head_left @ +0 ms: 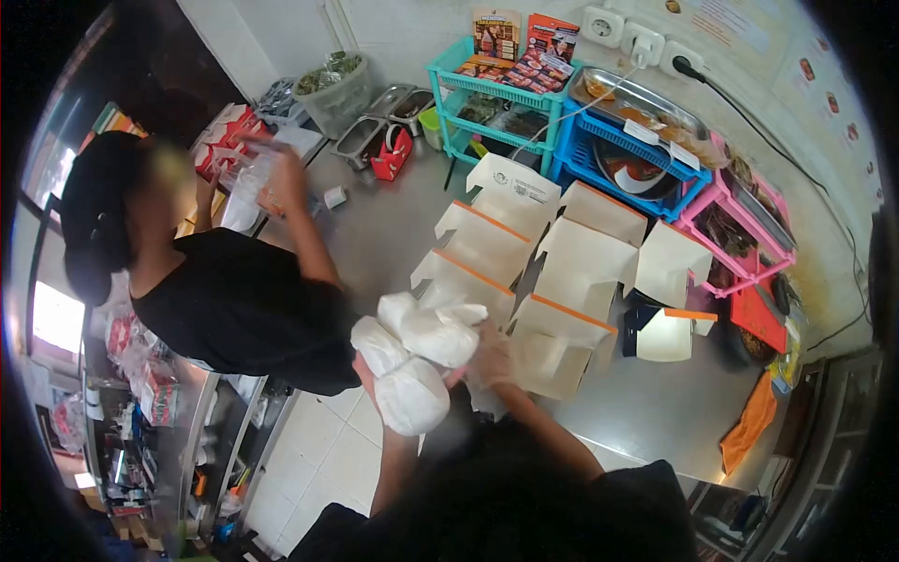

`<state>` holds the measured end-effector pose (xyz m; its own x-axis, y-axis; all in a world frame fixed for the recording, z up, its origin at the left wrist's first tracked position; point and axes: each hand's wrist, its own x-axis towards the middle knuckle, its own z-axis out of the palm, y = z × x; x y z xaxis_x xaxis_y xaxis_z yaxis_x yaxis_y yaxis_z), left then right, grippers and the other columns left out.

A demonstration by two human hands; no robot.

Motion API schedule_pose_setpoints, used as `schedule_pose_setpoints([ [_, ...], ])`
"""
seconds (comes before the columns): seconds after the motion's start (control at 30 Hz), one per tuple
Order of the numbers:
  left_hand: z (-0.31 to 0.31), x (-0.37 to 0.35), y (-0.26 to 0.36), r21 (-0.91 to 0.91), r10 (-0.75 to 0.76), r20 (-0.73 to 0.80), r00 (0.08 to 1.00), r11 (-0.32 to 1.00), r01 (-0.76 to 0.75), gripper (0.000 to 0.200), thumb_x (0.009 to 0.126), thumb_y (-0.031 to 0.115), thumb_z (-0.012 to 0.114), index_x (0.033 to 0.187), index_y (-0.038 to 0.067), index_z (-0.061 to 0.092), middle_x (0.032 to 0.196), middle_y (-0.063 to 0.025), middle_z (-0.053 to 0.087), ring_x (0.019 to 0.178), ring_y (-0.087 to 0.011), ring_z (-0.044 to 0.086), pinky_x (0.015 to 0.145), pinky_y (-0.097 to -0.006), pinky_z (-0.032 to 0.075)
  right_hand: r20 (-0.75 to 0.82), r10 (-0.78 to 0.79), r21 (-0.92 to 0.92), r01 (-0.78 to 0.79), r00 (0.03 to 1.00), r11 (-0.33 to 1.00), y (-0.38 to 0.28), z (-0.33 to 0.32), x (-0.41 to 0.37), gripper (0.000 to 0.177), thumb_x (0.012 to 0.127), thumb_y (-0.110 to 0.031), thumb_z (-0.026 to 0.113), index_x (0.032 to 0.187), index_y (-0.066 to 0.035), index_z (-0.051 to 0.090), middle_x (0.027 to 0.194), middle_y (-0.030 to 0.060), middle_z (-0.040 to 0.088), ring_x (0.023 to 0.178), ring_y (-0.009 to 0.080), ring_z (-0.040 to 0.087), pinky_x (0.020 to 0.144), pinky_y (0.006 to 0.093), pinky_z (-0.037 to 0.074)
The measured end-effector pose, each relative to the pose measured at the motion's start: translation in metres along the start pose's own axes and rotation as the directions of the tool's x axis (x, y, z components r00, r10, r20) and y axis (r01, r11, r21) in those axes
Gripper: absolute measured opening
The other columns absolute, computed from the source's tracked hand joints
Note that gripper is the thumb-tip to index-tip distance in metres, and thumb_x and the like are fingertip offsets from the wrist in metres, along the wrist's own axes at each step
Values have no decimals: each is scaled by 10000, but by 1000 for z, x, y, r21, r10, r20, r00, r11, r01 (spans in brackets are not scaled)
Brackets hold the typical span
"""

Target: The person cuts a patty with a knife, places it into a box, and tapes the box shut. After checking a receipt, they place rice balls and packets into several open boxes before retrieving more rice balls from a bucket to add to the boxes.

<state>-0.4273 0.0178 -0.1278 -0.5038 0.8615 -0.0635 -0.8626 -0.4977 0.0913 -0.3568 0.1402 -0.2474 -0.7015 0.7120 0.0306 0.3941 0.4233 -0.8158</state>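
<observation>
Several white wrapped bundles (412,395) are bunched together in front of my body, near the table's front edge. My left hand (368,379) is wrapped round them from the left and below, mostly hidden behind them. My right hand (491,359), in a thin clear plastic glove, is at their right side; its fingers are blurred and partly hidden. Just beyond and to the right, open white boxes with orange edges (554,351) stand in rows on the steel table (375,229). A smaller dark-sided box (667,335) stands open at the right end.
At the left, a person in black (253,304) handles clear plastic bags (251,187). Along the wall stand metal trays (360,142), a teal rack (496,117), a blue rack (609,140) and a pink rack (740,229). An orange cloth (749,426) lies at the right edge.
</observation>
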Motion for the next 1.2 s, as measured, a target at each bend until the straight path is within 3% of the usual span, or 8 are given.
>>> schedule_pose_setpoints([
  [0.17,14,49,22,57,105,-128,986,993,-99,864,705,734,381,1319,128,347,1284,-138,416,1142,-383,433,908,-571,375,96,286,118,-296,953,948,30,62,52,207,812,-179,563,981,-61,569,1027,159,549,887,312,585,716,391,477],
  [0.23,13,69,27,86,96,-167,981,993,-83,863,706,732,382,1322,128,343,1286,-138,414,1146,-383,429,910,-577,371,329,-141,-450,286,934,846,21,27,58,278,818,-209,557,1037,-39,543,1072,161,535,896,323,578,731,388,468],
  [0.3,10,87,32,129,88,-215,973,990,-62,862,708,729,384,1325,128,340,1288,-138,412,1149,-384,426,911,-583,368,99,305,478,-314,947,820,-55,-49,62,314,796,-204,590,1062,-49,530,1139,156,489,997,317,530,806,380,442],
  [0.4,-1,110,33,195,55,-285,957,981,2,861,711,726,385,1329,128,334,1290,-138,408,1155,-385,420,914,-592,362,-198,-88,485,176,976,857,-111,-103,73,355,778,-180,616,1091,-63,498,1103,148,512,1026,321,506,832,395,424],
  [0.67,-21,157,60,-43,-286,-184,940,958,283,754,743,625,410,1282,100,357,1216,-127,452,1076,-321,488,850,-538,425,-213,-139,-172,103,967,980,-77,-128,216,503,696,-220,701,1130,-77,490,1129,150,529,1055,325,493,888,399,393],
  [0.9,-20,174,86,-79,-246,-168,955,969,235,693,741,599,434,1218,99,382,1056,-112,462,764,-220,487,673,-392,442,574,118,-645,358,811,676,88,-52,326,456,807,-297,558,1187,-55,490,1091,134,572,1029,276,520,872,340,429],
  [1.13,-17,184,90,-68,-295,-182,938,955,287,604,773,519,457,1218,117,385,1012,-87,458,657,-189,422,599,-348,393,530,-244,505,-70,812,861,-81,-79,263,484,797,-347,588,1175,-70,466,1088,128,558,1014,245,530,898,335,401],
  [1.2,-24,179,82,-7,-290,-220,931,955,296,593,778,504,472,1221,119,384,1005,-86,466,638,-193,430,594,-350,396,535,-142,290,-23,833,957,-106,-71,246,510,785,-344,603,1190,-77,447,1094,119,551,1021,225,526,899,331,400],
])
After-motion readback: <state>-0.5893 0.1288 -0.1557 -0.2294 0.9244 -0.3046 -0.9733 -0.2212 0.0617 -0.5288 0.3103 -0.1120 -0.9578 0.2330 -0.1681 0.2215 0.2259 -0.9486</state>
